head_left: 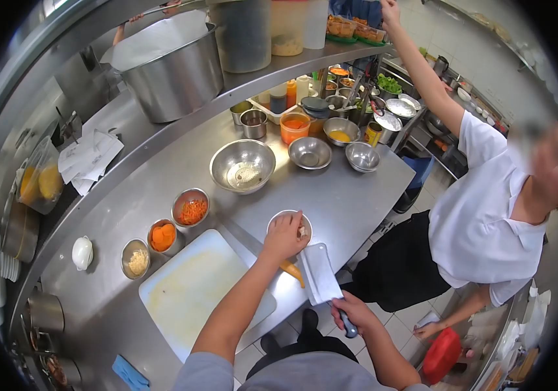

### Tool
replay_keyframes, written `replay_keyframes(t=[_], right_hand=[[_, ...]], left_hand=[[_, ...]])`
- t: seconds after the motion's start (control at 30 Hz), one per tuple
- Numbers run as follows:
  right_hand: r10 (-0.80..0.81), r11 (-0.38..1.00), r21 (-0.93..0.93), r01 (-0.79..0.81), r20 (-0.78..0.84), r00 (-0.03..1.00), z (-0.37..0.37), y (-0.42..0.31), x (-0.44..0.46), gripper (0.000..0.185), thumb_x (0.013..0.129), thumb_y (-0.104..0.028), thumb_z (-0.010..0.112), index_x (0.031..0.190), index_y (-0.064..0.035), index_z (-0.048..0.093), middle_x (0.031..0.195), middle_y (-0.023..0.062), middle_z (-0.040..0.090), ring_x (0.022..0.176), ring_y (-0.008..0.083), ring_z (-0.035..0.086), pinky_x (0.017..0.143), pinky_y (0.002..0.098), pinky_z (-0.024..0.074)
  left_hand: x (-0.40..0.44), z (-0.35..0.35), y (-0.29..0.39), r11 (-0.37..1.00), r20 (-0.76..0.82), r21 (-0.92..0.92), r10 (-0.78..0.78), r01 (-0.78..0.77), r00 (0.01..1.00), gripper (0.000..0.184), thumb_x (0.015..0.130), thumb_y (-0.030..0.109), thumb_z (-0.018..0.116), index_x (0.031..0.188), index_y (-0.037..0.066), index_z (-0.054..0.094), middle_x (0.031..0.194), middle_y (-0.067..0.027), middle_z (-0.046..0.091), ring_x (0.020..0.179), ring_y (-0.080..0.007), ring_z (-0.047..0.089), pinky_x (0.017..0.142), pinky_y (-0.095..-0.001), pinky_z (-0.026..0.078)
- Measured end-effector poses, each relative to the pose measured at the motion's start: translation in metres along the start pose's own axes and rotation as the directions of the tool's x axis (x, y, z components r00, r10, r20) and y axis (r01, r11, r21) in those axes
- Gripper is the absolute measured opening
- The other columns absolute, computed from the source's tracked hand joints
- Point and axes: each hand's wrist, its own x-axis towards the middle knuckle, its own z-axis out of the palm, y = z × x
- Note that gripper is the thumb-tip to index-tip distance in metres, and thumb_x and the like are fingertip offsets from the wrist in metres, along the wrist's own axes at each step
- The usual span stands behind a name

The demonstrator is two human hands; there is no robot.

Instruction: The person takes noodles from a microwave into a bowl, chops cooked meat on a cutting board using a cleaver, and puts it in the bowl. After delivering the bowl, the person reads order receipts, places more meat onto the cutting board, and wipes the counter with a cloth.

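Broadly, a long steel worktop (370, 202) fills the middle of the view, curving under a raised steel shelf (253, 85) that carries a tall metal pot (173, 85) at its left part. Off to the right stands a co-worker (487, 208) in a white short-sleeved top, one arm raised towards the shelf and the other hanging low.

Next in size comes a pale cutting board (191, 293), lying flat near the close edge of the worktop, with the left forearm reaching across it. Beyond it sits a wide steel bowl (243, 153) with something pale in its bottom. Just past the board's right side is a cleaver (320, 274), its broad blade lying flat-side up to view beside the white bowl (278, 217); the right hand (355, 314) has its grip closed around the dark handle. A long knife (291, 268) with a yellow handle rests next to the board, partly hidden beneath the left arm.

Smaller again, that white bowl stands on the worktop between the board and the far right edge. The left hand (285, 234) covers much of it, fingers over the opening; whether its grip is pinching anything cannot be told. To the left, beside the board, three little steel bowls (191, 193) form a slanting row, holding shredded carrot (193, 212), orange slices (162, 237) and, finest of all, pale chopped bits (138, 262).
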Motion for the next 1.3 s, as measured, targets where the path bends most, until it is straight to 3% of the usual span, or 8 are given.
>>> replay_keyframes(t=[0.23, 0.3, 0.43, 0.6, 0.8, 1.0, 1.2, 1.3], right_hand=[[0.032, 0.997, -0.063, -0.034, -0.024, 0.999, -0.04, -0.01, -0.034, 0.016, 0.107, -0.017, 0.057, 0.112, -0.0043, 0.05, 0.073, 0.0055, 0.057, 0.05, 0.0156, 0.057, 0.046, 0.0314, 0.0487], [0.019, 0.998, -0.063, -0.021, -0.019, 1.0, -0.048, -0.011, -0.034, 0.016, 0.107, -0.017, 0.057, 0.112, -0.0043, 0.05, 0.073, 0.0057, 0.057, 0.05, 0.0158, 0.057, 0.046, 0.0315, 0.0487], [0.003, 0.998, -0.058, -0.005, -0.025, 1.0, -0.058, -0.018, -0.037, 0.015, 0.106, -0.017, 0.058, 0.111, -0.0044, 0.051, 0.073, 0.0064, 0.058, 0.05, 0.0167, 0.057, 0.046, 0.0319, 0.0486], [0.0, 0.999, -0.047, 0.0, -0.006, 1.0, -0.074, -0.011, -0.026, 0.016, 0.106, -0.018, 0.059, 0.112, -0.0049, 0.052, 0.073, 0.0066, 0.059, 0.05, 0.017, 0.057, 0.045, 0.032, 0.0478], [-0.005, 0.998, -0.069, 0.005, 0.003, 1.0, -0.071, -0.007, -0.017, 0.016, 0.105, -0.019, 0.06, 0.113, -0.0066, 0.052, 0.074, 0.0064, 0.059, 0.05, 0.017, 0.057, 0.045, 0.0321, 0.0474], [-0.01, 0.993, -0.12, 0.013, 0.026, 1.0, -0.069, -0.01, -0.021, 0.017, 0.105, -0.018, 0.061, 0.113, -0.0064, 0.051, 0.074, 0.0068, 0.058, 0.052, 0.0169, 0.058, 0.045, 0.0321, 0.048], [-0.064, 0.99, -0.122, 0.07, 0.053, 0.997, -0.075, -0.015, -0.022, 0.018, 0.106, -0.019, 0.06, 0.112, -0.0052, 0.05, 0.074, 0.0049, 0.058, 0.052, 0.0155, 0.057, 0.047, 0.0317, 0.0478], [-0.086, 0.993, -0.082, 0.09, 0.06, 0.995, -0.077, -0.019, -0.02, 0.018, 0.106, -0.02, 0.06, 0.112, -0.0052, 0.05, 0.074, 0.0046, 0.057, 0.052, 0.0153, 0.057, 0.047, 0.0315, 0.0475]], left_hand=[[0.017, -0.005, 0.008, 0.995, -0.054, -0.094, 0.02, -0.025, 0.998, 0.065, 0.091, 0.036, 0.069, 0.146, 0.008, 0.052, 0.133, -0.0158, 0.061, 0.125, -0.0354, 0.056, 0.11, -0.0491, 0.042], [0.02, -0.005, -0.001, 0.908, -0.117, -0.414, 0.014, -0.061, 0.993, 0.055, 0.09, 0.03, 0.069, 0.14, 0.007, 0.057, 0.131, -0.0165, 0.061, 0.125, -0.036, 0.056, 0.109, -0.0475, 0.043], [-0.001, -0.033, -0.022, 0.942, -0.149, -0.336, -0.052, -0.001, 0.988, 0.043, 0.089, 0.025, 0.071, 0.127, 0.007, 0.066, 0.124, -0.016, 0.064, 0.121, -0.0363, 0.057, 0.105, -0.0463, 0.045], [-0.025, -0.063, -0.024, 0.99, 0.241, -0.14, 0.056, -0.023, 0.969, 0.021, 0.087, 0.019, 0.076, 0.107, 0.016, 0.076, 0.106, -0.0082, 0.065, 0.109, -0.0304, 0.061, 0.096, -0.0435, 0.049], [-0.014, -0.044, -0.019, 0.989, 0.26, -0.079, 0.143, -0.127, 0.955, 0.015, 0.085, 0.021, 0.074, 0.098, 0.014, 0.074, 0.104, -0.0062, 0.066, 0.107, -0.029, 0.063, 0.091, -0.0458, 0.05], [0.011, -0.07, 0.011, 0.995, 0.492, 0.104, -0.044, -0.009, 0.869, 0.025, 0.087, 0.023, 0.07, 0.11, 0.021, 0.077, 0.11, -0.0071, 0.072, 0.109, -0.0321, 0.067, 0.087, -0.0483, 0.053], [0.01, -0.052, 0.02, 0.988, 0.179, -0.134, 0.103, -0.079, 0.979, 0.05, 0.085, 0.016, 0.071, 0.134, 0.016, 0.064, 0.139, -0.0099, 0.062, 0.128, -0.0346, 0.057, 0.106, -0.0473, 0.049], [0.014, -0.023, 0.005, 0.988, 0.296, -0.135, 0.108, -0.07, 0.949, 0.063, 0.088, 0.024, 0.076, 0.146, 0.014, 0.055, 0.155, -0.0136, 0.048, 0.14, -0.0378, 0.048, 0.117, -0.0464, 0.042]])
